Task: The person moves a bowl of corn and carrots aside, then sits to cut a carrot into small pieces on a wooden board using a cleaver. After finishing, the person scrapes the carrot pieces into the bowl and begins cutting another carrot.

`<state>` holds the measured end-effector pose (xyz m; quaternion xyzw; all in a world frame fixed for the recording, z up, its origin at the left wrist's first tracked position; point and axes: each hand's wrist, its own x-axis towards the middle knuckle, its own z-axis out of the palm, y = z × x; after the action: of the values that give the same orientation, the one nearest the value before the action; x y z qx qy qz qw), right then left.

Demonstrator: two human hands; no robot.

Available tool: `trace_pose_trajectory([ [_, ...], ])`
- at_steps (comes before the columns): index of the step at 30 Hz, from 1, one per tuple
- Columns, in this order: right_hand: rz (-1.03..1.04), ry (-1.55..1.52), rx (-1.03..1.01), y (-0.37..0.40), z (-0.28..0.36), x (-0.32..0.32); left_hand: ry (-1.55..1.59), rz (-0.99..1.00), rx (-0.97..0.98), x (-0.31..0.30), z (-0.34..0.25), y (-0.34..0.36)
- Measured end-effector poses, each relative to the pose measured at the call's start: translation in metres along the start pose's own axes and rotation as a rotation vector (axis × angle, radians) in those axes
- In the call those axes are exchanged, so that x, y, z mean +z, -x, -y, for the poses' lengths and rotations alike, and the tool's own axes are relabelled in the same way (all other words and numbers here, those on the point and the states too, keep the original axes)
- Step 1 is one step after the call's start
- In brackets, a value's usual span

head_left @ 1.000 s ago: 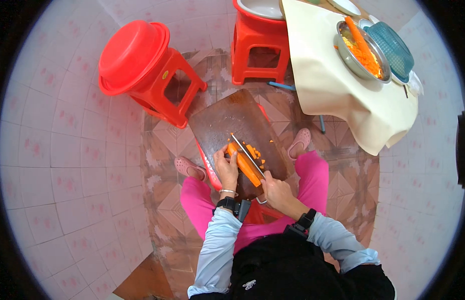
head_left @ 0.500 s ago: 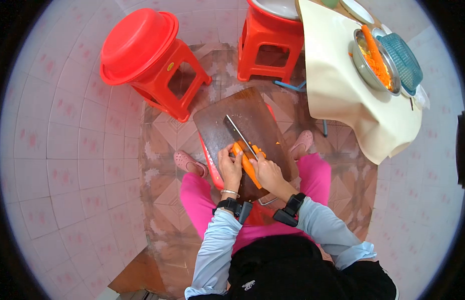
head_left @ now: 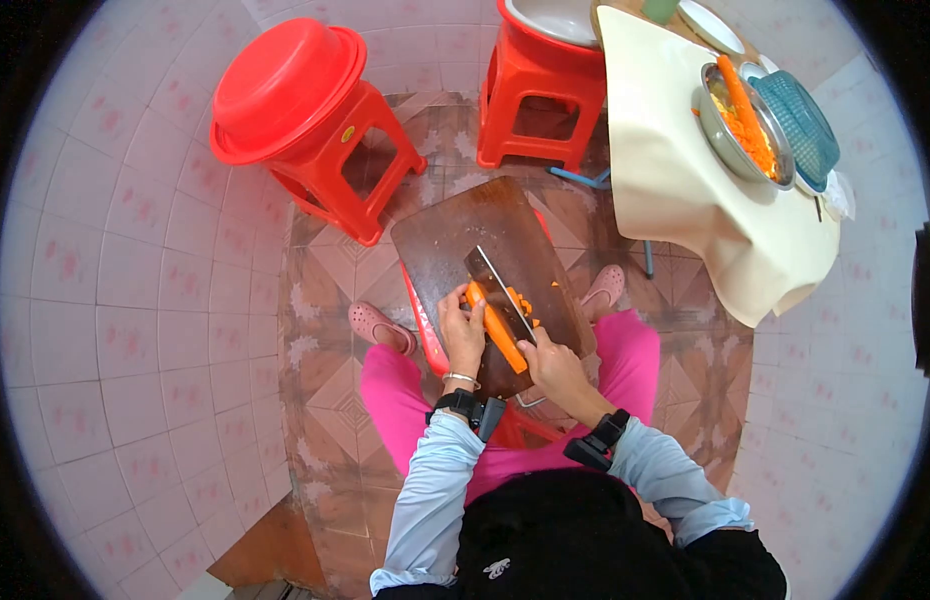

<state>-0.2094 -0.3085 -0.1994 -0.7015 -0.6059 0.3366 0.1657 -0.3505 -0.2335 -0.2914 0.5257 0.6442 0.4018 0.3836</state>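
A brown cutting board (head_left: 445, 220) rests in front of me between my knees. Lengthwise on it lies an orange carrot (head_left: 503, 340), and my left hand (head_left: 462, 328) grips its far end. My right hand (head_left: 557, 372) is closed round the handle of a kitchen knife (head_left: 500, 285), whose broad blade stands just right of the carrot and points away from me. Small cut carrot pieces (head_left: 525, 302) lie on the board to the right of the blade. The handle is mostly hidden by my fingers.
A red stool (head_left: 350, 140) with an upturned red basin (head_left: 285, 90) stands front left. Another red stool (head_left: 545, 90) bears a white basin. At the right, a table with a cream cloth (head_left: 675, 200) carries a steel bowl (head_left: 730, 150) of carrot and a teal basket (head_left: 800, 125).
My right hand and the knife have shifted to the right and towards me, opening a gap between blade and carrot. My left hand stays on the carrot.
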Motion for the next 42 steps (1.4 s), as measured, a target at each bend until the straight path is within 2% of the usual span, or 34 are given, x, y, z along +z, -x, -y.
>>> trace_pose_trajectory([
  [5,0.013,0.018,0.003,0.001,-0.001,0.0,-0.015,0.004,0.01,0.0,0.0,0.0],
  [10,0.044,0.128,0.045,0.012,0.003,-0.004,-0.078,-0.043,0.157,0.005,0.012,-0.003],
  [11,0.049,0.13,0.048,0.012,0.005,-0.006,-0.078,-0.041,0.151,0.005,0.013,-0.002],
  [13,0.049,0.171,0.028,0.005,0.012,-0.011,-0.017,0.03,-0.012,-0.002,-0.005,-0.001],
  [17,0.069,0.179,0.019,-0.029,0.017,-0.006,-0.054,0.015,0.044,0.0,0.005,-0.005],
  [19,0.002,0.192,-0.005,-0.047,0.022,0.008,0.018,0.024,0.037,-0.002,0.001,-0.004],
  [24,-0.096,0.157,-0.013,-0.072,0.023,0.028,-0.064,-0.016,0.064,-0.005,-0.012,-0.007],
  [29,-0.037,0.145,-0.015,-0.066,0.022,0.019,-0.076,0.009,0.088,-0.007,-0.008,-0.005],
  [31,0.081,0.12,0.041,-0.047,0.019,0.004,-0.056,0.011,0.059,-0.008,-0.006,-0.003],
  [34,0.115,0.124,0.103,-0.002,0.01,-0.006,0.015,0.027,-0.005,-0.005,-0.008,-0.003],
  [37,0.112,0.038,0.116,0.026,-0.009,0.0,-0.011,0.038,0.006,-0.004,-0.003,-0.005],
  [42,0.07,0.078,0.132,0.027,-0.012,0.012,0.001,0.054,-0.034,-0.007,-0.012,-0.005],
])
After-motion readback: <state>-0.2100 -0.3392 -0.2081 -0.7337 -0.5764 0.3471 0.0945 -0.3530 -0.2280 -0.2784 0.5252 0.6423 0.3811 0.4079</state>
